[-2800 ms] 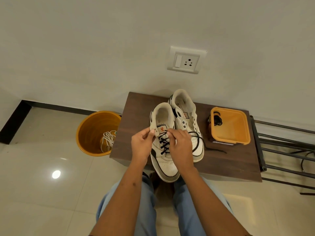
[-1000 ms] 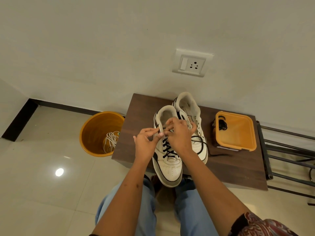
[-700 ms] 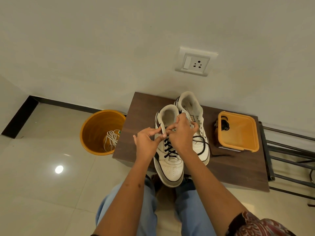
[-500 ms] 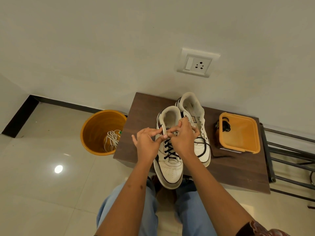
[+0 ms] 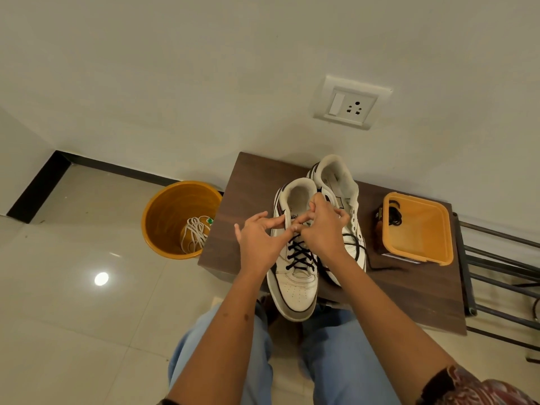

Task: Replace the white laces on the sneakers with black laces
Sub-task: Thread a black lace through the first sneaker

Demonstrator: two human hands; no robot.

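Note:
Two white sneakers stand side by side on a small brown table (image 5: 239,200). The near sneaker (image 5: 295,290) has a black lace (image 5: 299,254) crisscrossed up its front, and its toe hangs over the table's front edge. My left hand (image 5: 258,244) pinches that sneaker's left eyelet edge near the top, other fingers spread. My right hand (image 5: 324,229) pinches the black lace's end at the top eyelets, beside the tongue. The far sneaker (image 5: 336,179) stands behind, partly hidden by my right hand. A loose black lace (image 5: 380,268) trails from it onto the table.
An orange bucket (image 5: 163,217) on the floor left of the table holds white laces (image 5: 195,232). An orange tub (image 5: 420,232) with a black lace coil (image 5: 394,215) sits at the table's right. A metal rack (image 5: 499,258) stands further right. A wall socket (image 5: 350,103) is above.
Both hands have moved up the near sneaker from the middle eyelets to the top ones. The right hand has come nearer the shoe's opening.

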